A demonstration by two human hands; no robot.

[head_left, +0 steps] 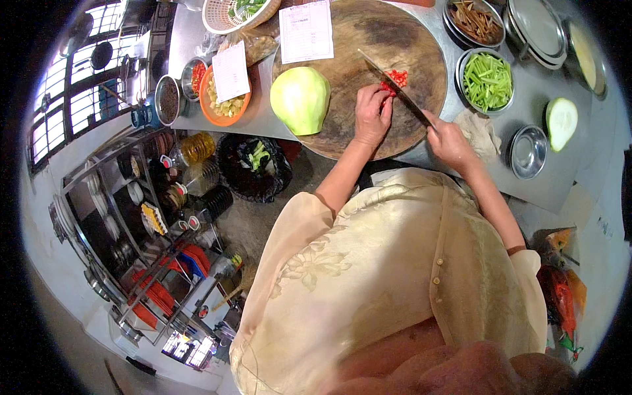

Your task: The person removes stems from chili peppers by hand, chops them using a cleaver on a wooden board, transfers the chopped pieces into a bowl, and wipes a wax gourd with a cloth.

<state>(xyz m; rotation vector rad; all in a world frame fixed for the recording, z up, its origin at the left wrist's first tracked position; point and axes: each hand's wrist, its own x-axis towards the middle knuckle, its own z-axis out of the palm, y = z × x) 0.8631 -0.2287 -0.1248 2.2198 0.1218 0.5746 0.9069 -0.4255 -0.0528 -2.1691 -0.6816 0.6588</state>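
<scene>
On a round wooden chopping block (345,98), my left hand (373,112) pins red chili peppers (387,89) under bent fingertips. My right hand (452,143) grips the handle of a kitchen knife (402,94), whose blade stands on edge right beside those fingertips. Chopped red chili pieces (398,77) lie in a small heap on the blade's far side. A peeled pale-green gourd or melon (300,100), cut flat at one end, rests on the block's left part. Behind it lies a sheet of paper with writing (306,32).
Right of the block stand a bowl of cut green stalks (488,81), a bowl of brown strips (475,22), a cloth (478,134), an empty steel bowl (528,151) and a halved gourd (561,123). Left are an orange bowl (224,118) and a black-lined bin (254,185) below.
</scene>
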